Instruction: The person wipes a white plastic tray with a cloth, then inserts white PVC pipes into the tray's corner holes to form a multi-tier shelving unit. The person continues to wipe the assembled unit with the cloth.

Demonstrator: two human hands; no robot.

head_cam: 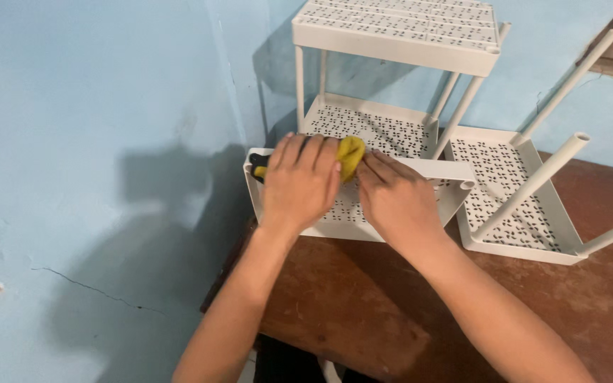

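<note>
Head view: a pale blue wall (pixel 94 142) is seen behind a brown wooden table (pixel 363 312); a white perforated shelf rack (pixel 399 42) is stood on it, a loose shelf with poles (pixel 526 206) just beside; a tilted white tray (pixel 420 184) is gripped by the right hand (pixel 395 198), fingers curled over its rim; a yellow cloth (pixel 351 154) is pressed there under the left hand (pixel 299 181), fingers together.
</note>
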